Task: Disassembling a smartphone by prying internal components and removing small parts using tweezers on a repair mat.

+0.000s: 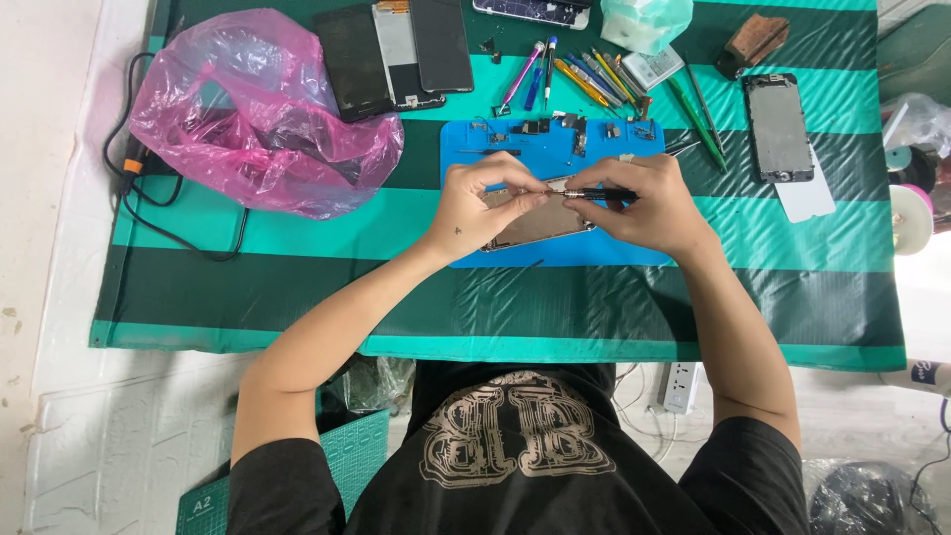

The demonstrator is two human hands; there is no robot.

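mat [555, 149]: smooth blue rubber | bag [263, 114]: glossy (crinkled) pink plastic

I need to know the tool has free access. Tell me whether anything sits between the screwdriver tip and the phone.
Nothing visible does. The right hand holds the screwdriver with its tip at the phone, which the left hand steadies.

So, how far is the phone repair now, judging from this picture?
Done: the phone body lies opened on the blue mat, with small removed parts set along the mat's top edge. In hand: the left hand steadies the body while the right hand holds a black screwdriver to it. Left: a separate screen lies apart on the right, so nothing is closed up yet.
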